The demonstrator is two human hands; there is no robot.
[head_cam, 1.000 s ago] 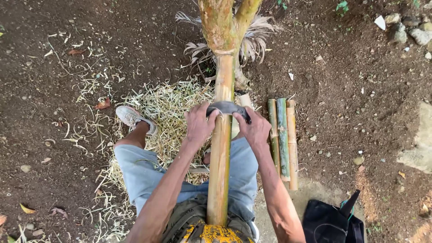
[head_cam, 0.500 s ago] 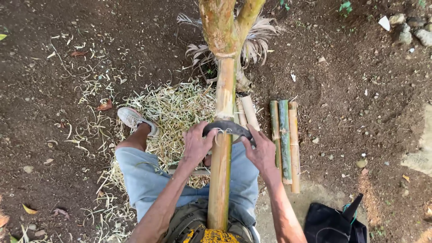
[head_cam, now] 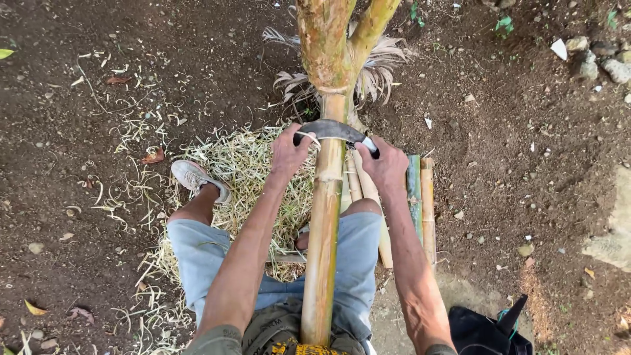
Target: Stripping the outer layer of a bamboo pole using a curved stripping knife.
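Both hands grip a curved blade (head_cam: 332, 129) laid across the bamboo pole (head_cam: 323, 250): left hand (head_cam: 289, 152) fingers closed on one end, right hand (head_cam: 384, 164) on the other, above a shavings pile (head_cam: 246, 164) on the ground

Bare dark soil (head_cam: 131, 39), scattered shavings (head_cam: 243, 164), stones (head_cam: 605, 59), daylight

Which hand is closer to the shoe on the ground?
Left. The left hand grips the blade's end just up and right of the grey shoe. The right hand holds the other end, across the bamboo pole, farther from the shoe.
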